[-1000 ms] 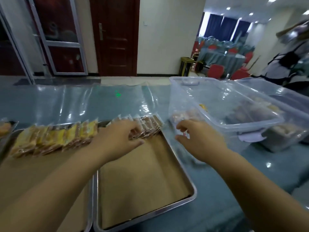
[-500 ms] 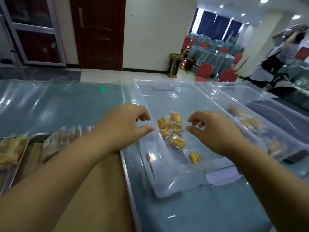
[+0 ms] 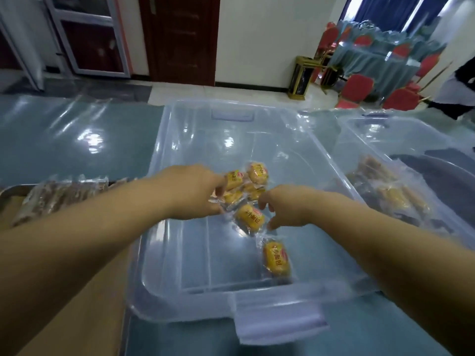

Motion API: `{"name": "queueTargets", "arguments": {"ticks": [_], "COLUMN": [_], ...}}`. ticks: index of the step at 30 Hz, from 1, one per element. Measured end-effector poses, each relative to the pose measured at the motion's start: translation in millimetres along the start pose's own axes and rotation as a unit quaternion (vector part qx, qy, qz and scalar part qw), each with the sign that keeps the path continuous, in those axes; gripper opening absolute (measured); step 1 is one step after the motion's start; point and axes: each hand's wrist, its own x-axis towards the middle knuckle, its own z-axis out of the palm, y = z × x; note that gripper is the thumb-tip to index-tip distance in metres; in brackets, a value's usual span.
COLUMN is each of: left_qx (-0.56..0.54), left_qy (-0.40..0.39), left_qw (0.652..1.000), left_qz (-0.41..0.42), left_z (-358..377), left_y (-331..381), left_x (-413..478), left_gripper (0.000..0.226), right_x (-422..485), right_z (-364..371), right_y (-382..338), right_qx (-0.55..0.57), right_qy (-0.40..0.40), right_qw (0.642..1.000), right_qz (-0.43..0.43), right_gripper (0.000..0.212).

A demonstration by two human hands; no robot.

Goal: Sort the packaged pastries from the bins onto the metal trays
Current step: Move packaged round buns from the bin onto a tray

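1 packaged pastry (image 3: 276,258) lies alone near the front wall of the clear bin (image 3: 180,316). Right hand (image 3: 286,206) curls thumb and fingers around a second packet (image 3: 250,215). Left hand (image 3: 190,192) pinches the cluster (image 3: 253,173) beyond. Metal tray (image 3: 7,192) far left.

Banquet hall: draped tables (image 3: 380,60), red chairs (image 3: 358,87), plastic-covered table (image 3: 64,140).

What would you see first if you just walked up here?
The yellow wrapped buns bunched in the middle of the big clear bin, with the left hand and right hand both reaching in at them. One bun lies apart, nearer the person; a second bin with browner pastries sits to the right.
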Motion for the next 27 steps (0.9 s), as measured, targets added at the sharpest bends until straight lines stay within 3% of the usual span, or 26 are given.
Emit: {"name": "queueTargets", "arguments": {"ticks": [6,10,16,27], "left_qx": [0.035,0.055,0.081,0.138], "left_qy": [-0.145,-0.212,-0.217,-0.224], "left_qw": [0.987,0.974,0.973,0.965], "left_qz": [-0.052,-0.051,-0.014,0.010], "left_z": [11,12,13,18], "left_y": [5,-2,-5,-10], "left_x": [37,52,69,112], "left_gripper": [0.042,0.047,0.047,0.044], "right_x": [33,44,53,89], "right_z": [16,27,30,46], "right_y": [2,-2,3,20], "right_qx": [-0.106,-0.183,-0.157,-0.219], "right_qy": [-0.094,-0.162,-0.180,-0.191], "right_qw": [0.983,0.960,0.960,0.955], "right_qz": [-0.118,-0.138,-0.145,-0.060], "right_gripper": [0.052,0.056,0.054,0.041]}}
